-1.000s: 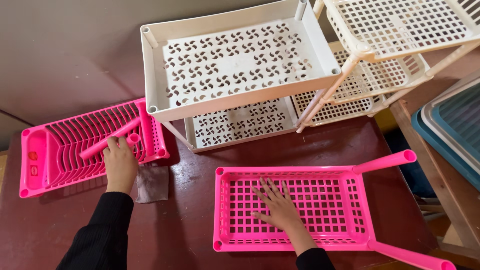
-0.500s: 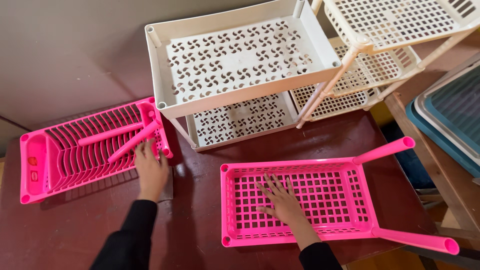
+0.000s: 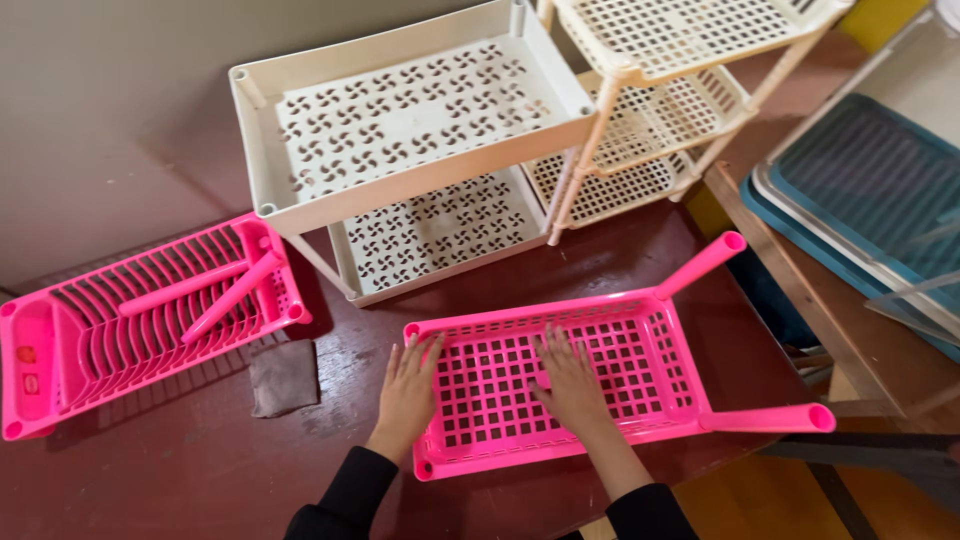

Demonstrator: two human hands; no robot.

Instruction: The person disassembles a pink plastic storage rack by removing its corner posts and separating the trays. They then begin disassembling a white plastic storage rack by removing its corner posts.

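A pink perforated plastic tray (image 3: pixel 500 415) lies on the dark red table (image 3: pixel 150 470), with two pink tube legs (image 3: pixel 765 418) sticking out at its right corners. My left hand (image 3: pixel 408 392) rests flat on the tray's left rim, fingers spread. My right hand (image 3: pixel 568 378) lies flat on the tray's grid floor near the middle, fingers apart. Neither hand grips anything. At the far left lies a second pink tray with slats (image 3: pixel 120 325), holding two loose pink tubes (image 3: pixel 225 295).
A cream two-tier rack (image 3: pixel 400 140) stands behind the pink tray, a second cream lattice rack (image 3: pixel 660 110) to its right. A grey cloth (image 3: pixel 283 377) lies on the table. Blue and white trays (image 3: pixel 860 190) rest on a wooden stand at right.
My left hand left the slatted pink tray and moved right onto the grid tray's left rim. The view shifted right; my right hand stayed on the grid.
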